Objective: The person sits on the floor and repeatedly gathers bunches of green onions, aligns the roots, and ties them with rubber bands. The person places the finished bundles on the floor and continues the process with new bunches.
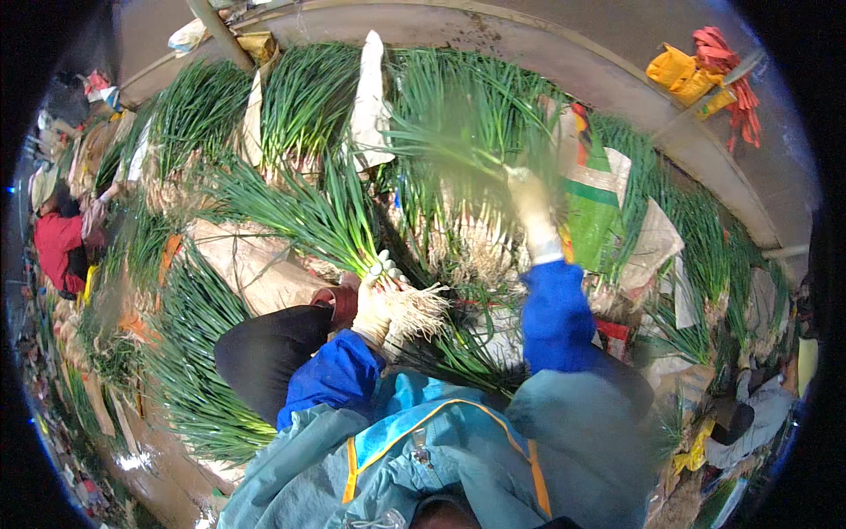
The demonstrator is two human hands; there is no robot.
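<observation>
A bunch of green onions (337, 221) with pale, stringy roots is gripped in my gloved left hand (375, 297), just above my lap, its leaves fanning up and to the left. My right hand (525, 188), in a pale glove, is raised ahead and to the right; blurred green stalks (472, 155) extend leftward from its fingers, which close on them. Below and left of that hand stands a dense upright row of green onions (479, 231), roots down. Another large heap of green onions (205, 357) lies beside my left knee.
Upright bundles (301, 106) line the curved far edge, separated by a white cloth strip (372, 99). A green woven sack (591, 225) lies right of my right arm. A tan sack (264, 264) lies ahead of my left knee. Other people (63, 241) work at both sides.
</observation>
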